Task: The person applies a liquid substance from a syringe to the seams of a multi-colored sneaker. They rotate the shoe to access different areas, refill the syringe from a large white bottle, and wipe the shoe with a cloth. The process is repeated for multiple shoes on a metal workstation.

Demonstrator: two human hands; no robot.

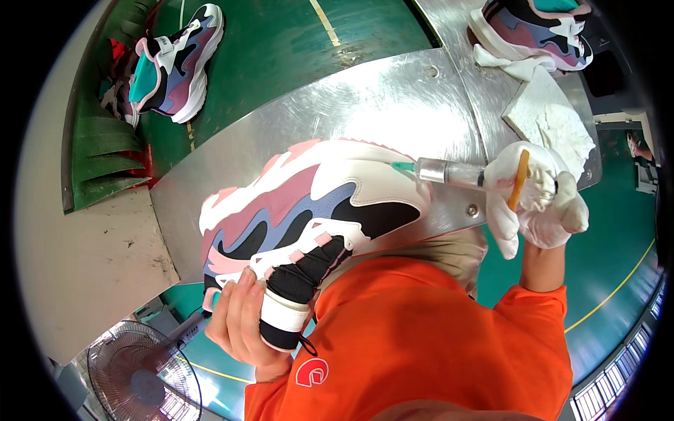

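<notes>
My left hand [242, 326] is bare and grips a chunky sneaker [309, 207] by its black tongue and collar, holding it on its side over the metal table [365, 98]. The shoe is white, pink, blue and black. My right hand [537, 200] wears a white glove and holds a clear syringe [446, 172] with a teal tip. The tip touches the white edge of the sneaker near the heel. An orange stick [519, 179] is also held in the gloved hand.
A matching sneaker [172, 67] stands on the green belt [281, 42] at the upper left. Another one [537, 31] sits at the upper right beside a white cloth [551, 116]. A fan [144, 379] is at the lower left. My orange shirt [421, 344] fills the bottom.
</notes>
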